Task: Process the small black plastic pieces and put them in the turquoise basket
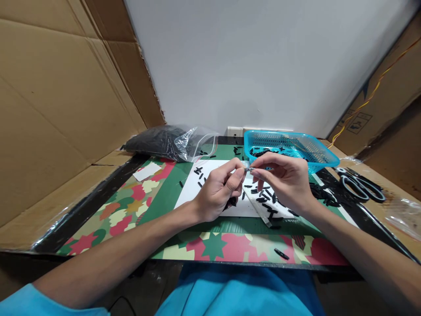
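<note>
My left hand (221, 188) and my right hand (284, 177) meet over the white paper (187, 195), each closed in a pinch. Between their fingertips is one small black elongated piece (249, 169), gripped at its two ends. More dark pieces (232, 202) show beneath the curled fingers of my left hand; whether it grips them I cannot tell. Many similar black pieces (264, 199) lie scattered over the paper and a clear plastic bag (256, 206) under my right hand. A lone piece (281, 253) rests on the patterned front edge.
Behind my right hand stands a blue basket (324, 153) with black pieces inside. A clear zip bag (158, 142) full of dark items lies at the back left. Scissors (360, 186) and a heap of black pieces (324, 195) are on the right. Cardboard walls (62, 87) flank the table.
</note>
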A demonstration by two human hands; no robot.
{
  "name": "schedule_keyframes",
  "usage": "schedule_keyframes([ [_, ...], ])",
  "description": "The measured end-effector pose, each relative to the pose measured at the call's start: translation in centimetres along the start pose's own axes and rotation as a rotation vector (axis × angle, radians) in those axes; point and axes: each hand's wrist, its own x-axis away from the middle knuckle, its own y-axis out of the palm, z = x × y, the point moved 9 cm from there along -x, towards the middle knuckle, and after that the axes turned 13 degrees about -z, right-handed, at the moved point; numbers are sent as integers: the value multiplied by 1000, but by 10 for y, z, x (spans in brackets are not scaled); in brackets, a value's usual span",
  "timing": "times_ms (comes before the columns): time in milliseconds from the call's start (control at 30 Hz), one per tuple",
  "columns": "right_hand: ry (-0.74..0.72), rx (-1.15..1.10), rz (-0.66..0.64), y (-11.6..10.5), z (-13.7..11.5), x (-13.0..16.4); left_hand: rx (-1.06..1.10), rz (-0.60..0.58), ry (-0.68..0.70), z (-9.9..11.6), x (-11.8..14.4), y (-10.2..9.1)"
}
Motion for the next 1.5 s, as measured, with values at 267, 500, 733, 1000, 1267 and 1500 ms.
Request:
schedule_keyframes([
  [267, -27, 15, 22, -2, -4, 1, -28, 13, -29, -2, 1, -1],
  [500, -36, 77, -7, 2, -5, 2, 11, 27, -73, -5, 0, -2],
  [733, -263, 737, 84, -28, -26, 0, 216, -112, -337, -31, 0, 7],
  [1000, -203, 902, -52, -18, -12, -8, 334, -122, -469, -50, 3, 11],
  [1267, -251, 601, -433, 44, -11, -1, 358, -71, -482, -56, 4, 11],
  [1500, -173, 581, -397, 38, -1, -3, 347, -47, -491, -59, 3, 9],
])
